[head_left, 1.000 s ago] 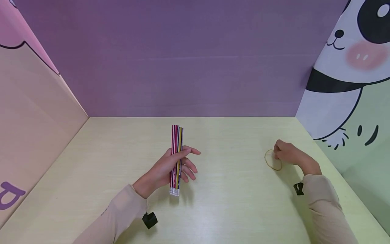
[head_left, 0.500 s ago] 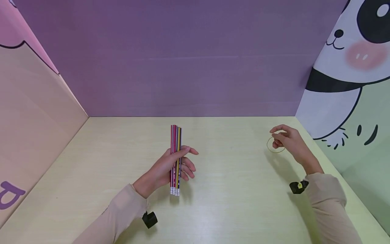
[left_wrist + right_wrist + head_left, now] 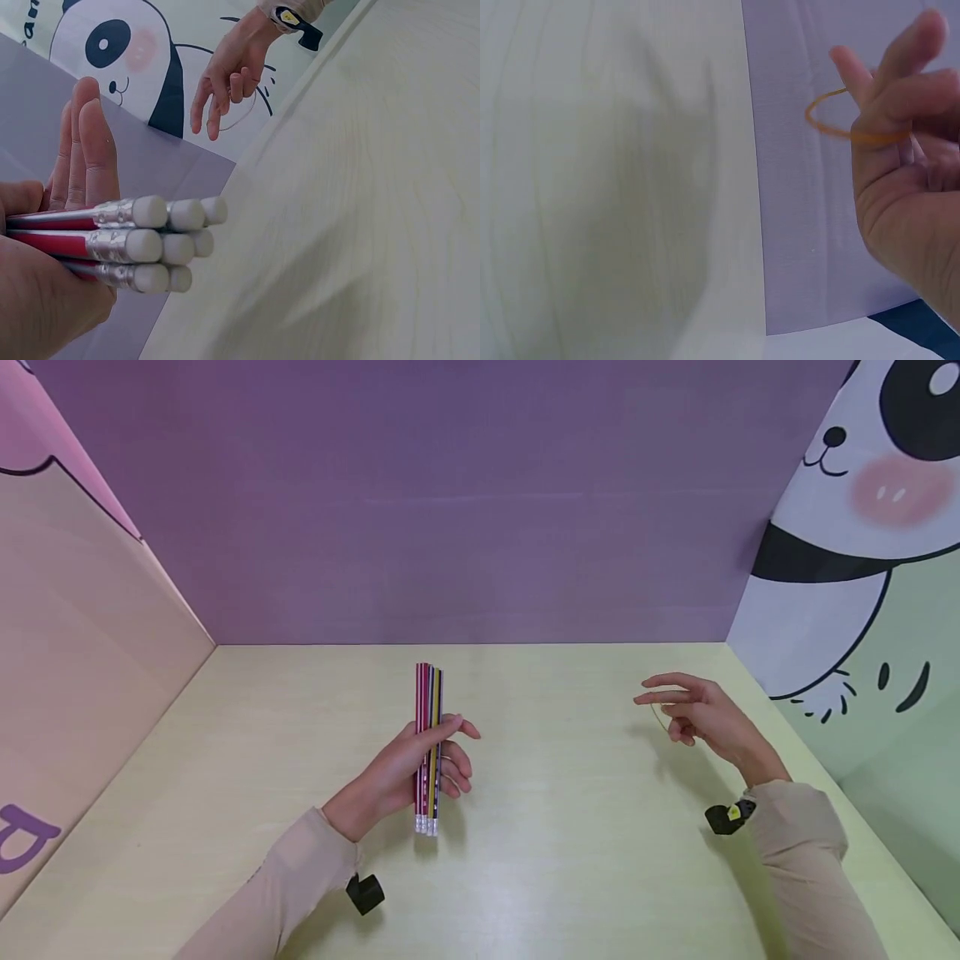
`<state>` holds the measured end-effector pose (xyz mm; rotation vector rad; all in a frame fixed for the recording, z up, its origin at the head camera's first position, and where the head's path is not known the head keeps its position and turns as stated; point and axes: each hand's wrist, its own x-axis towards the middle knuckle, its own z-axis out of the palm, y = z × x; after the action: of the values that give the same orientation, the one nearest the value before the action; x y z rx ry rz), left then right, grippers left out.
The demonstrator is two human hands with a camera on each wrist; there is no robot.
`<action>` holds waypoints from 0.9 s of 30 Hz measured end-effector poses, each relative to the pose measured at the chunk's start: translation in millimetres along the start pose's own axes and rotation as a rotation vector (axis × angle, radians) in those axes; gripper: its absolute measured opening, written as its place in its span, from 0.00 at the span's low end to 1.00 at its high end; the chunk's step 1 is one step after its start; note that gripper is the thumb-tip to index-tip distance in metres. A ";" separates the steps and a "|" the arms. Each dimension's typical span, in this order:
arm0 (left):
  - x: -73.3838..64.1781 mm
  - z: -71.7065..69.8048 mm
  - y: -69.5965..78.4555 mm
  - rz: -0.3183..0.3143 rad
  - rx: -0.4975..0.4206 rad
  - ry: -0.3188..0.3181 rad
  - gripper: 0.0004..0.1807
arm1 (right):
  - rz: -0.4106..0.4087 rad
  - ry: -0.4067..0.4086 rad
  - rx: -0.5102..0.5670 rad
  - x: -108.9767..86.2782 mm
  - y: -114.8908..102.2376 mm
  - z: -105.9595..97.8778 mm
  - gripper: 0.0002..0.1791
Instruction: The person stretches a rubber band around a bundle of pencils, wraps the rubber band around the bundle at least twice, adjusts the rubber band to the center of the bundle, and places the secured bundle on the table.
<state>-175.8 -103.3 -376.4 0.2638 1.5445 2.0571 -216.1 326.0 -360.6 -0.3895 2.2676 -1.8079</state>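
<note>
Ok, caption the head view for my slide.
The left hand holds a bundle of eraser-tipped pencils above a pale tabletop while the right hand holds a thin rubber band.

pencils (image 3: pixel 427 777) bunched parallel; orange band (image 3: pixel 831 130) seemingly looped

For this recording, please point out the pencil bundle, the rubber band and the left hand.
Pencil bundle (image 3: pixel 428 773), head view: shafts, lower half.
Rubber band (image 3: pixel 874 138), right wrist view: near strand.
Left hand (image 3: pixel 395 768), head view: thumb side.

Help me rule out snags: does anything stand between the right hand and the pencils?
No object shows between the right hand, holding a rubber band, and the pencils; only the fingers of the left hand stick out past them on that side.
</note>
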 end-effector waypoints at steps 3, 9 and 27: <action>0.3 -0.7 -0.3 0.000 -0.004 -0.003 0.18 | 0.033 -0.004 -0.052 2.2 1.5 1.5 0.13; 0.9 -0.5 -1.9 -0.009 0.000 -0.020 0.16 | 0.097 0.005 -0.108 6.0 2.6 8.3 0.17; -0.4 11.1 -5.5 -0.020 0.071 -0.064 0.16 | 0.049 0.022 -0.362 7.6 -13.0 24.7 0.34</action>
<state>-168.6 -93.2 -377.9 0.3359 1.5768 1.9625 -214.2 298.1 -353.5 -0.3687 2.5965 -1.3814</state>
